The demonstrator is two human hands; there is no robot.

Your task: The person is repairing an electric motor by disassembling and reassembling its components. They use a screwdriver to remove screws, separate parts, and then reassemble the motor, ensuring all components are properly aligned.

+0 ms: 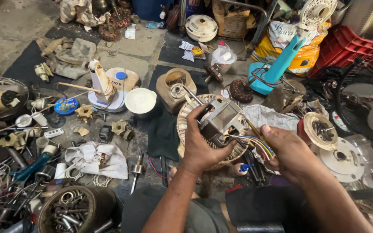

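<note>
Surface: bare concrete floor [9, 26], stained, with dark mats [26, 60] laid over parts of it. Parts and scrap cover nearly all of it; the only open patch is top left, well apart from the hands.

Right edge: red crate [355, 45] at top, black fan guard [363, 101] below it. Next to the crate a yellow-and-white sack [301, 54] with dark lettering, a turquoise fan stand [275, 69] leaning in front of it. Top centre: brown carton [229, 19], round cream cover [201, 27] just beside it.

Left edge: tangle of wire, tubes and hand tools; a round tin [76, 211] of bolts and rings at the bottom. White rag [96, 159] near it. White fan base [109, 88] with a small blue label, a white cap [140, 100] just beside.

Centre: left hand [201, 142] wrapped around the grey fan motor [221, 121], thumb at its underside, held above a round woven tray [184, 125] (shaft points up-left). Right hand [288, 149] pinches the coloured wires [255, 144] leading out of the motor, thumb on top. Small bottle with a blue cap [241, 168] lies below the hands.
</note>
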